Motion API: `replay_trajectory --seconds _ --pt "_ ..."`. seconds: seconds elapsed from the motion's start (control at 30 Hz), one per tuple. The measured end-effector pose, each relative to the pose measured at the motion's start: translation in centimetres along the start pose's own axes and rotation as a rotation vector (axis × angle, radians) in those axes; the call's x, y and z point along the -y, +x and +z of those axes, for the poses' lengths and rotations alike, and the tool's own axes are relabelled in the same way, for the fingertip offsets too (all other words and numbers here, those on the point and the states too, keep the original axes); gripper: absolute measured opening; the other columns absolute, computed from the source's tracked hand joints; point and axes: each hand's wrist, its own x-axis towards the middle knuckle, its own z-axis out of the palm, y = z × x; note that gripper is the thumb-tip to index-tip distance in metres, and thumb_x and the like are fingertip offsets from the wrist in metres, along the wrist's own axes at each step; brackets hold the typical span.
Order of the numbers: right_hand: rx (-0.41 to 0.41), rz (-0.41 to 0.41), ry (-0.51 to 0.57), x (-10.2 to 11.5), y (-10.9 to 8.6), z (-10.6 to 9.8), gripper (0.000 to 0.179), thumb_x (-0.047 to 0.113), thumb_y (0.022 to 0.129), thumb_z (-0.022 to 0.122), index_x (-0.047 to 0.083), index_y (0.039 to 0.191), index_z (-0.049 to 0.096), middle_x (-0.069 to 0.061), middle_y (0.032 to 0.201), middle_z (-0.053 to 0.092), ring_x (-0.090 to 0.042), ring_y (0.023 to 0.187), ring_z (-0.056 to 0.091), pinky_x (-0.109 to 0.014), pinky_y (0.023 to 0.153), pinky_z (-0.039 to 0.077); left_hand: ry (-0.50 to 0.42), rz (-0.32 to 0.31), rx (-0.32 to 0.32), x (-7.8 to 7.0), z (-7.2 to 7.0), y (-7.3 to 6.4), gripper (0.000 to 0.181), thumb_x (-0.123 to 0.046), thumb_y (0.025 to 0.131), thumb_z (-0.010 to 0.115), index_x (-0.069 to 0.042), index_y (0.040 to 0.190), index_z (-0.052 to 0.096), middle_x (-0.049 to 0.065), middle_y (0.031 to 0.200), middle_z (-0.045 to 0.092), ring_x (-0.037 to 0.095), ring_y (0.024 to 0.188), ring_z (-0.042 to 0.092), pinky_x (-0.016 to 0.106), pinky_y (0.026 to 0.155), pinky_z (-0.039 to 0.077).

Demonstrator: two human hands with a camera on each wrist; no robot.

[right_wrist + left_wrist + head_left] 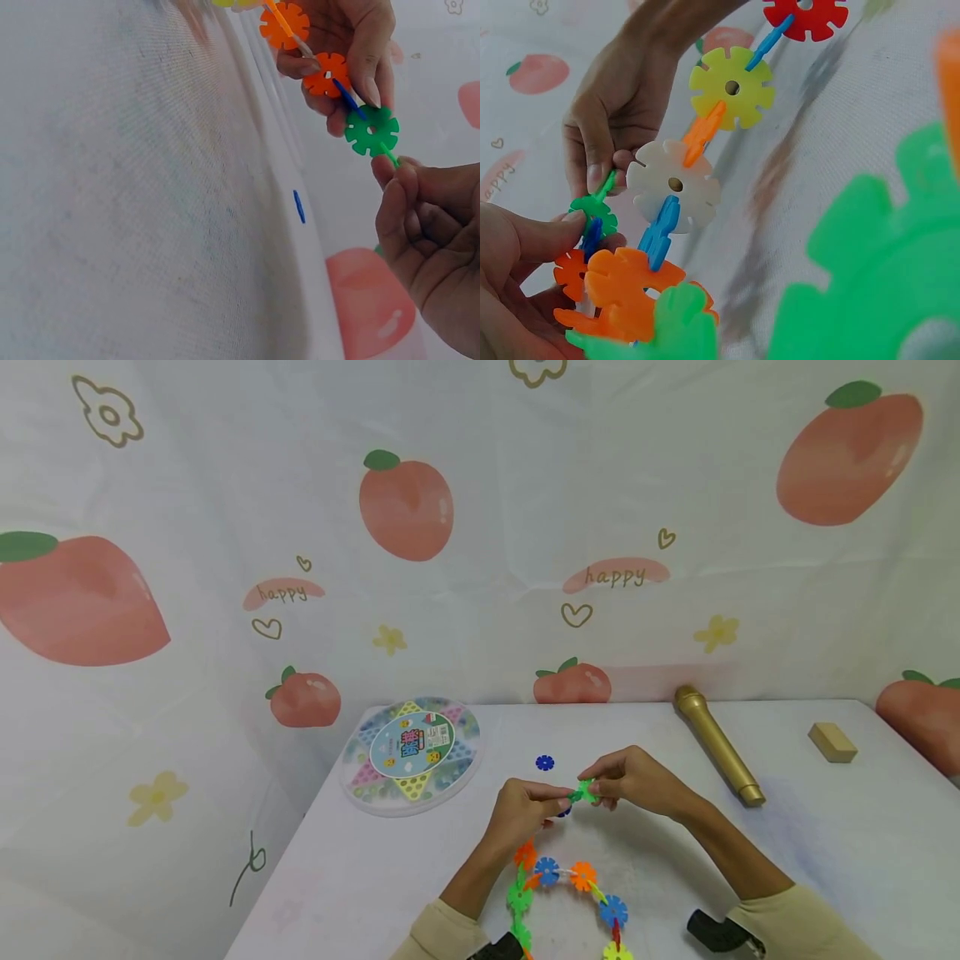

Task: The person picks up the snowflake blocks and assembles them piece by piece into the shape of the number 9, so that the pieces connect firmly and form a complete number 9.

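Note:
Both hands meet above the table at a chain of slotted plastic snowflake discs. My left hand (517, 814) pinches a green disc (361, 139), joined to a dark blue disc (349, 97) and then an orange disc (321, 78). From the other side, my right hand (637, 781) pinches a light green disc (389, 154) between thumb and fingertips. That disc stands edge-on at the green one's rim. The chain's rest hangs below the left hand, with a white disc (694, 206) and a yellow disc (705, 84); in the head view it curves towards the front edge.
A loose dark blue disc (545, 763) lies just beyond the hands. At the back left is a round board-game box (412, 756). A gold microphone (716, 743) and a small wooden block (832, 742) lie at the right. A printed curtain (480, 527) hangs behind the table.

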Motion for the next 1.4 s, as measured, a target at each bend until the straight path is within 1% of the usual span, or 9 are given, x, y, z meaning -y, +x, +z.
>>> replay_trajectory --seconds 0.3,0.43,0.6,0.8,0.93,1.1,1.2,1.27,1.4 --pt "0.006 -0.024 0.035 -0.06 0.15 0.13 0.026 0.003 0.101 0.066 -0.013 0.119 0.073 -0.012 0.084 0.076 -0.016 0.068 0.067 -0.030 0.067 0.061 -0.006 -0.004 0.010 0.03 -0.12 -0.05 0.011 -0.011 0.096 0.078 -0.008 0.103 0.086 0.007 0.097 0.082 0.012 0.079 0.069 0.032 0.071 0.063" --pt "0.010 -0.008 0.041 -0.12 0.16 0.21 0.025 0.003 0.101 0.066 -0.014 0.119 0.073 -0.012 0.085 0.076 -0.016 0.068 0.068 -0.030 0.066 0.061 -0.004 -0.018 -0.002 0.12 -0.04 -0.06 0.011 -0.010 0.096 0.078 -0.008 0.102 0.087 0.006 0.095 0.081 0.012 0.077 0.068 0.031 0.070 0.062" --pt "0.007 0.019 0.063 -0.16 0.24 0.28 0.027 0.004 0.100 0.067 -0.015 0.118 0.072 -0.013 0.086 0.077 -0.017 0.067 0.069 -0.031 0.066 0.063 -0.003 -0.008 -0.010 0.19 -0.01 -0.05 0.010 -0.009 0.095 0.078 -0.007 0.101 0.087 0.007 0.095 0.082 0.013 0.077 0.068 0.034 0.070 0.063" --pt "0.004 0.020 0.063 -0.05 0.34 0.38 0.026 0.004 0.099 0.068 -0.014 0.117 0.073 -0.014 0.085 0.076 -0.017 0.067 0.069 -0.032 0.066 0.063 -0.013 -0.010 -0.015 0.13 0.08 -0.03 0.009 -0.008 0.094 0.079 -0.007 0.100 0.087 0.007 0.092 0.081 0.013 0.075 0.068 0.029 0.067 0.060" --pt "-0.001 0.043 0.105 0.08 0.32 0.48 0.028 0.005 0.099 0.068 -0.015 0.118 0.072 -0.015 0.084 0.076 -0.017 0.066 0.068 -0.032 0.067 0.063 -0.017 -0.013 -0.024 0.08 0.10 -0.08 0.009 -0.008 0.094 0.080 -0.007 0.099 0.087 0.007 0.091 0.081 0.014 0.074 0.068 0.028 0.066 0.060" --pt "-0.021 0.078 0.171 0.20 0.23 0.71 0.031 0.005 0.099 0.068 -0.018 0.120 0.069 -0.019 0.085 0.077 -0.017 0.066 0.069 -0.032 0.068 0.064 -0.019 -0.008 -0.032 0.08 0.04 -0.08 0.009 -0.009 0.094 0.080 -0.007 0.100 0.087 0.007 0.095 0.082 0.013 0.078 0.070 0.033 0.071 0.063" --pt "-0.020 0.084 0.200 0.26 0.21 0.79 0.032 0.005 0.098 0.067 -0.018 0.121 0.069 -0.020 0.086 0.077 -0.017 0.067 0.070 -0.032 0.070 0.064 -0.015 -0.012 -0.037 0.15 0.03 -0.03 0.009 -0.009 0.094 0.080 -0.007 0.099 0.087 0.007 0.094 0.082 0.013 0.077 0.070 0.034 0.071 0.063" --pt "-0.018 0.084 0.208 0.29 0.18 0.72 0.033 0.005 0.098 0.067 -0.018 0.121 0.068 -0.019 0.087 0.078 -0.018 0.067 0.071 -0.033 0.070 0.065 -0.017 -0.018 -0.031 0.15 0.00 0.00 0.009 -0.010 0.094 0.080 -0.007 0.099 0.087 0.006 0.093 0.082 0.012 0.076 0.070 0.031 0.070 0.063" --pt "-0.012 0.085 0.208 0.35 0.07 0.29 0.034 0.007 0.099 0.067 -0.018 0.122 0.068 -0.017 0.087 0.078 -0.019 0.069 0.071 -0.034 0.072 0.065 -0.038 -0.023 0.016 -0.01 -0.17 0.11 0.011 -0.014 0.096 0.079 -0.008 0.101 0.086 0.003 0.092 0.081 0.011 0.078 0.071 0.027 0.071 0.062"
